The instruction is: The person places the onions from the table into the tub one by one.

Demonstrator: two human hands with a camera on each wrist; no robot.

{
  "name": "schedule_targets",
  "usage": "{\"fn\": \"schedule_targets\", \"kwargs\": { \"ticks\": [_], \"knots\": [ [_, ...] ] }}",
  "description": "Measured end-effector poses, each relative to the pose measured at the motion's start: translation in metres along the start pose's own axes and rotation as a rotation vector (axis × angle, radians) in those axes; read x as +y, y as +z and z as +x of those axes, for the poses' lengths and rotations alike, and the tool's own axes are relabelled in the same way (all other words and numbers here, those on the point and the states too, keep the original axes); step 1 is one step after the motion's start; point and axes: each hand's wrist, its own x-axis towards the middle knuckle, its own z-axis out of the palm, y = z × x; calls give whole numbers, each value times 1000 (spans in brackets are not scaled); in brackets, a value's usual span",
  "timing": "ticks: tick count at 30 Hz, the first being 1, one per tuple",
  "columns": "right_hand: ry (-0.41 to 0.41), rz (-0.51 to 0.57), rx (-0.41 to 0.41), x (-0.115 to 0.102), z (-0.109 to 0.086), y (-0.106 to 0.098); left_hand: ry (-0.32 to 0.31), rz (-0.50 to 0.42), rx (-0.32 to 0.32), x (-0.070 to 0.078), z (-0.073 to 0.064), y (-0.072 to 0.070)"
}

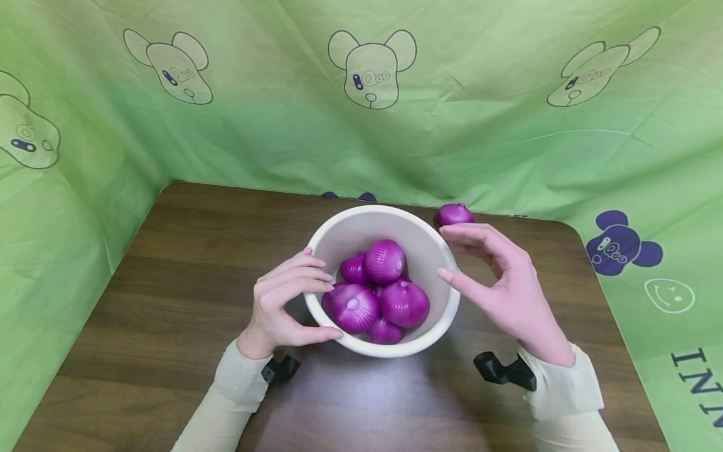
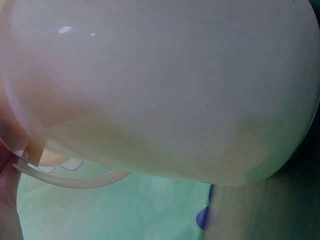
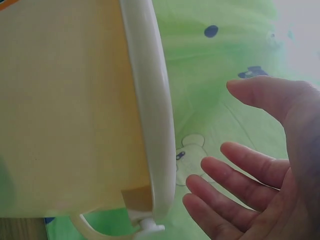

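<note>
A white bucket [image 1: 446, 307] holds several purple onions [image 1: 353, 307]. My left hand [image 1: 282, 304] grips the bucket's rim on its left side, fingers over the edge and thumb on the near rim; in the left wrist view the bucket's wall [image 2: 165, 90] fills most of the picture and only a bit of the hand [image 2: 7, 195] shows at the left edge. To the right of the bucket my right hand [image 1: 508, 282] is held with spread fingers and nothing in them. The right wrist view shows this hand [image 3: 270, 165] apart from the rim [image 3: 155, 110].
One more onion [image 1: 455, 214] lies on the brown wooden table [image 1: 186, 270] near its back edge, behind the right hand. Green patterned cloth [image 1: 271, 138] hangs around the back and sides. The bucket's handle [image 3: 95, 231] shows low in the right wrist view.
</note>
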Motion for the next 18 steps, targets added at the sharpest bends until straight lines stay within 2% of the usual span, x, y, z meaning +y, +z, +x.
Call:
{"fn": "schedule_targets", "kwargs": {
  "ticks": [10, 18],
  "knots": [
    [3, 56, 78, 11, 4, -3, -1, -4, 0, 0, 1, 0],
    [10, 94, 109, 19, 6, -9, 0, -8, 0, 0, 1, 0]
  ]
}}
